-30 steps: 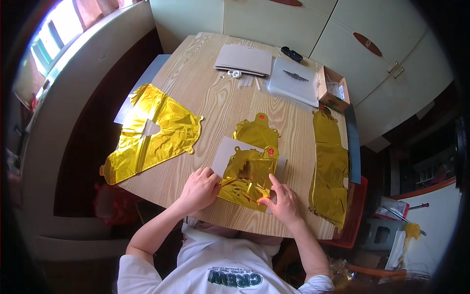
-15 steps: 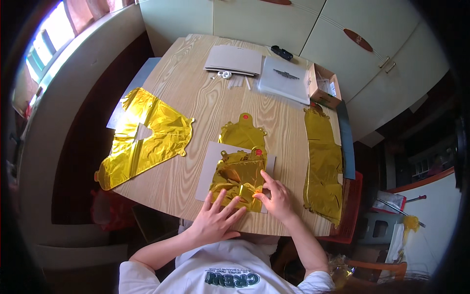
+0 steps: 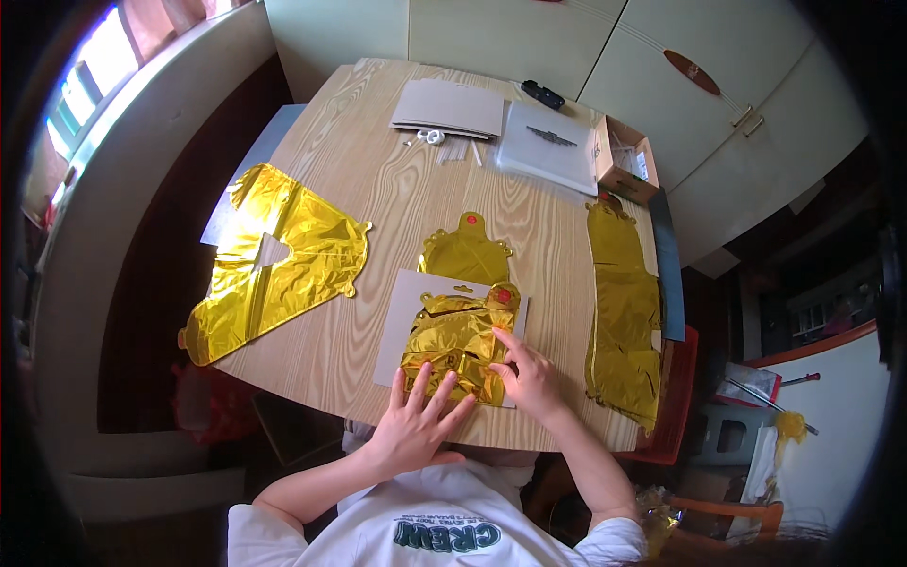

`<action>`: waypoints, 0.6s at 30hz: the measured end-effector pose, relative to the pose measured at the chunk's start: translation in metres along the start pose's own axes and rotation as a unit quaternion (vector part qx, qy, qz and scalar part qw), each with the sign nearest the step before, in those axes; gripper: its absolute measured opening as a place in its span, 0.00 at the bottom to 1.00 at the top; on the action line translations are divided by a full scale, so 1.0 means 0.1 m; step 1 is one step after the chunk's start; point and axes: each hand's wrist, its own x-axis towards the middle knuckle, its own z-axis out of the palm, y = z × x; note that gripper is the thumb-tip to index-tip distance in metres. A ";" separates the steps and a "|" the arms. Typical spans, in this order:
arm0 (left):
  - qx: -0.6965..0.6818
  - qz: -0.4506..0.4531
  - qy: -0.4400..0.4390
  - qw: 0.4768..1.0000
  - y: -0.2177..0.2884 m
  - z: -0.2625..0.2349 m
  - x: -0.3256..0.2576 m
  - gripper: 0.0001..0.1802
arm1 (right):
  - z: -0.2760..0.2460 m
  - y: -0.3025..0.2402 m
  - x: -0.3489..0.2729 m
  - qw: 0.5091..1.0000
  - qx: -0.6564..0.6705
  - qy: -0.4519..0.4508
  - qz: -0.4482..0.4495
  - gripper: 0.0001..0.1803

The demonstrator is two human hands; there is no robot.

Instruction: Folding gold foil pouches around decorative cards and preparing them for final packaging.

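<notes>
Crumpled gold foil balloon [image 3: 458,345] sits on a white card sheet [image 3: 402,321] at the near edge of the wooden surface [image 3: 378,189], right in front of the person. Left hand [image 3: 416,425] lies flat w/ fingers spread wide, palm down on the balloon's near edge, pressing, not gripping. Right hand [image 3: 531,378] rests on the balloon's right side, fingers loosely curved, index fingertip on the foil; can't tell if anything is pinched under it. Progress, judged from layout: the piece looks partly flattened or folded, approx. half done, since foil is still wrinkled and bunched in the middle while the near edge is pressed down; smoothing the upper part seems left. Balloon's long axis runs roughly away from the person, slightly tilted right, w/ its red-dotted tab [image 3: 503,295] pointing to the far right. Other gold pieces lie spread out: a big letter-shaped one [image 3: 274,265] at left, a small one [image 3: 465,255] just beyond the card, a long one [image 3: 624,312] along the right edge. Far side: grey folders [image 3: 449,106], a small open box [image 3: 624,163].
</notes>
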 end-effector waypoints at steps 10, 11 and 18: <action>-0.004 0.003 -0.002 1.000 -0.01 0.02 0.00 0.50 | 0.00 -0.03 0.00 0.998 -0.054 -0.019 -0.011 0.33; -0.005 0.004 -0.001 1.000 -0.01 0.03 0.00 0.51 | 0.00 -0.03 0.00 0.998 -0.058 -0.014 -0.019 0.33; -0.004 0.004 -0.013 1.000 -0.01 -0.01 0.02 0.51 | 0.03 -0.04 0.00 0.996 -0.067 0.010 -0.057 0.31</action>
